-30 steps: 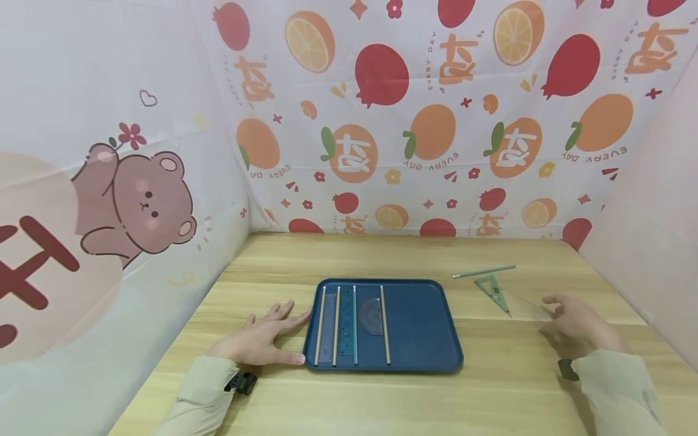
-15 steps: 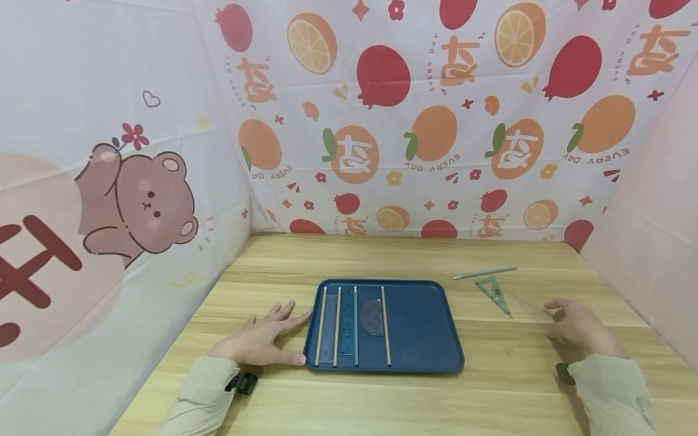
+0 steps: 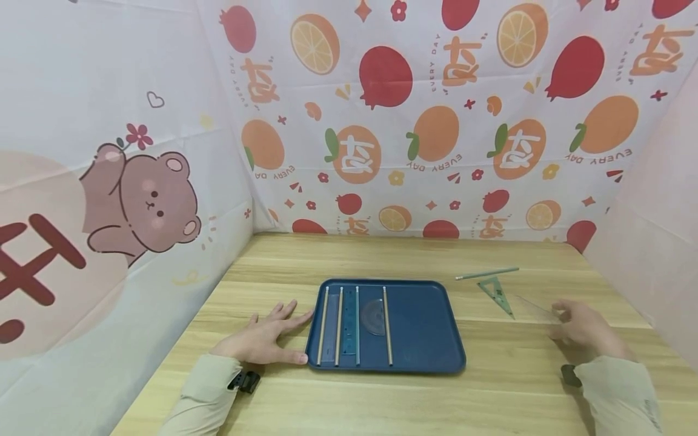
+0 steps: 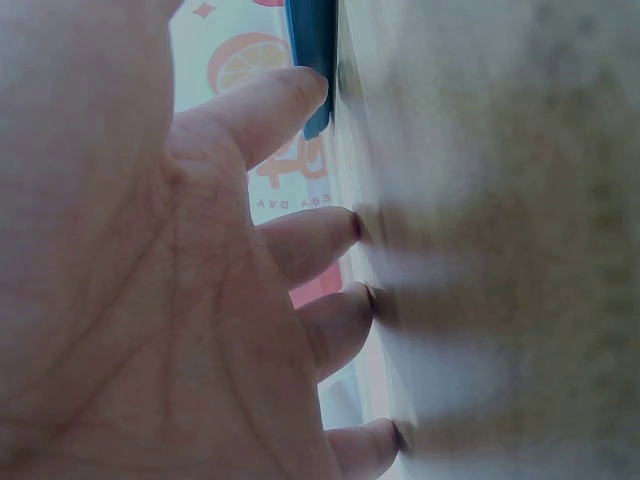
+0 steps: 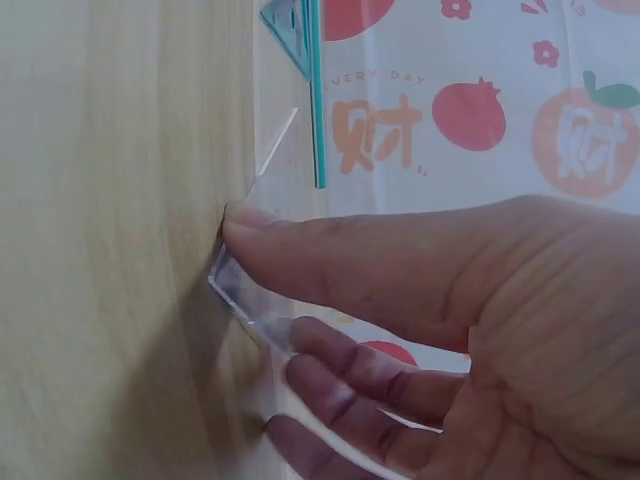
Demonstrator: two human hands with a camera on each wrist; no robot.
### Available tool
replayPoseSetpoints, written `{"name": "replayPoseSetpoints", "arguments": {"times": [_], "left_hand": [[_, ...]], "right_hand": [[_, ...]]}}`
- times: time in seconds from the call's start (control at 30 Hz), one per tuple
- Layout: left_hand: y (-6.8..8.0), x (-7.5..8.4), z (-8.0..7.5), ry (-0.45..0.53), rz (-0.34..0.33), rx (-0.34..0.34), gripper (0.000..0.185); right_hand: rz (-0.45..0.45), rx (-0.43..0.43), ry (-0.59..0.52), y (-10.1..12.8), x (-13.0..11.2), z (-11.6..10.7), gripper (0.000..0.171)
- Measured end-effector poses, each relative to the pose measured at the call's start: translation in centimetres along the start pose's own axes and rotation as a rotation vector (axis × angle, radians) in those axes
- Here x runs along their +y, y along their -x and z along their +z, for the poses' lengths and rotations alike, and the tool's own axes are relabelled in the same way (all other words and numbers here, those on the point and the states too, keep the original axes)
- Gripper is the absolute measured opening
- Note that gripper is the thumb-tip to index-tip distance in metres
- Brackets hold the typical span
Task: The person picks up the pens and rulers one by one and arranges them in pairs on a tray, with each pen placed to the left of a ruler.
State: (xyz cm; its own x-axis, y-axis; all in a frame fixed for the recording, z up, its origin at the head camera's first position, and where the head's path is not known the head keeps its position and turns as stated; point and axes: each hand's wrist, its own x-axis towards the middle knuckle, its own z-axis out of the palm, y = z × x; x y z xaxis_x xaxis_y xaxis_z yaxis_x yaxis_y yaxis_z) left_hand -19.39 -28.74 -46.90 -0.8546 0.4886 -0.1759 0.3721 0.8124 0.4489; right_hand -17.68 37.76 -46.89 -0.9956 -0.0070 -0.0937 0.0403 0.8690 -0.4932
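My left hand lies on the table with its fingers spread. Its thumb touches the left edge of the blue tray. Off to the right, my right hand pinches a clear, thin-edged set square between thumb and fingers, low over the wooden table. Part of that piece is covered by the thumb, and its outline is faint in the head view. Just left of the right hand lies a green set square, with a green pencil behind it.
In the tray, from left, are a gold pencil, clear ruler, another gold pencil, teal ruler, green pencil, clear protractor and third gold pencil. Printed cloth encloses the table.
The right hand stays at about the same spot, and its fingers shift slightly around the clear set square. The left hand and the tray keep their places; the head view drifts slightly.
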Motion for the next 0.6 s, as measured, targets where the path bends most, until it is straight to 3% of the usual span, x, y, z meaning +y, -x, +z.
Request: {"name": "replayPoseSetpoints", "arguments": {"times": [0.13,0.6], "left_hand": [[-0.14,-0.06,0.16,-0.003,-0.003,0.001,0.098],[-0.02,-0.02,0.11,0.001,0.002,0.000,0.097]], "right_hand": [[-0.012,0.012,0.004,-0.04,0.10,0.15,0.078],[0.012,0.063,-0.043,-0.38,0.39,0.22,0.053]]}}
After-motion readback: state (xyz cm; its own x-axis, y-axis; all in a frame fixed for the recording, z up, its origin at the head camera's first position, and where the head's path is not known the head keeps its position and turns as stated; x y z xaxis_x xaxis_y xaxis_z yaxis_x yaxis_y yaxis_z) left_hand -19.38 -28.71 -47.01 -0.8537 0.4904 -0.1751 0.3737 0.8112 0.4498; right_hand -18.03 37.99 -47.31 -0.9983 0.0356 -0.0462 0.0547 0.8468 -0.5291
